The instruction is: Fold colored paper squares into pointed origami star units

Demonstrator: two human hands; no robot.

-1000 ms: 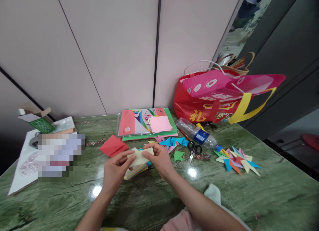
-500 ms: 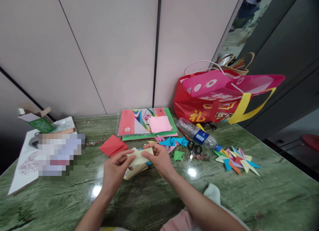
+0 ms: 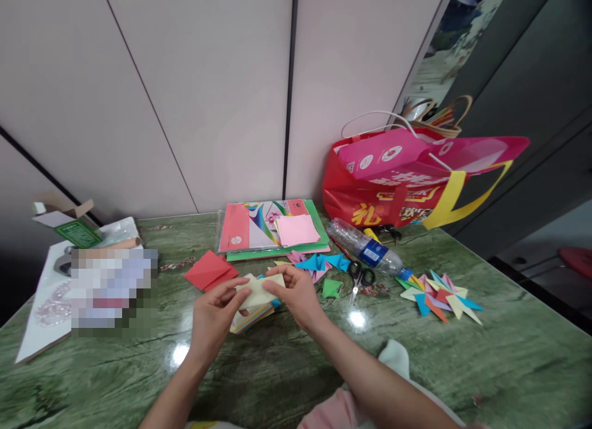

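A pale yellow sheet of paper (image 3: 259,291), folded into a strip, is pinched between both hands. My left hand (image 3: 216,309) is closed on its left end, and my right hand (image 3: 296,292) is closed on its right end. Below the sheet, a stack of coloured paper (image 3: 252,320) lies on the table, partly covered by the hands. Left of and beyond my left hand is a red folded paper (image 3: 211,271). To the right of my right hand lie a small green folded piece (image 3: 332,288) and blue folded pieces (image 3: 319,264).
Black-handled scissors (image 3: 359,277) and a plastic bottle (image 3: 365,247) lie to the right, near a multicoloured folded-paper star (image 3: 441,298). Behind are paper packs (image 3: 245,228) with pink sheets (image 3: 298,230), and a red bag (image 3: 383,195). A white board (image 3: 39,312) is at left on the green table (image 3: 139,379).
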